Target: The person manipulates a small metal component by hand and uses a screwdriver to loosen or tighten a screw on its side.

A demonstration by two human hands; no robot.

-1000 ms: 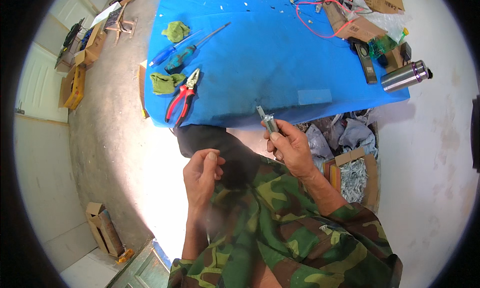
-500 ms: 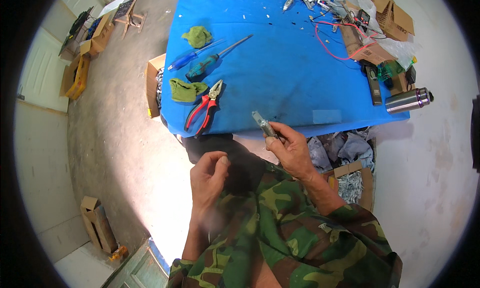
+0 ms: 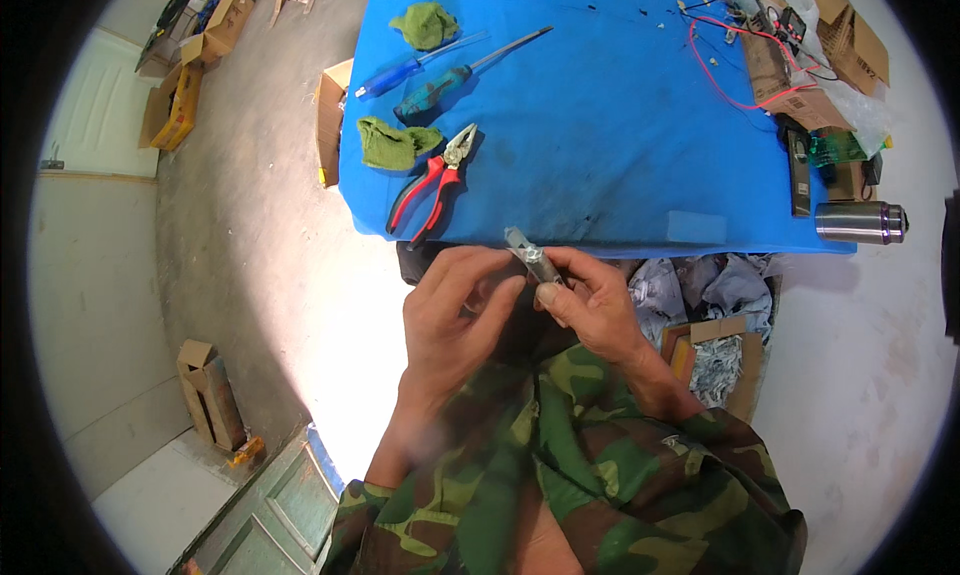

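Note:
My right hand pinches a slim silvery piece with a flat pale tip, tilted up and to the left, just off the table's front edge. My left hand is beside it, fingers curved and thumb apart. Its fingertips reach the left side of the piece; whether they touch cannot be made out. Up and left on the blue-covered table lie red-handled pliers, jaws pointing away. Beyond them rest a teal-handled screwdriver and a blue-handled screwdriver, between two crumpled green cloths.
A steel flask lies on its side at the table's right corner, near a dark box. Cartons, plastic bags and a red cable crowd the far right. Below the table, a carton holds silvery pieces beside grey bags.
My left hand has moved up and right to the silvery piece, its fingers spreading. My right hand still grips the piece. The view has shifted, so the table sits higher in it.

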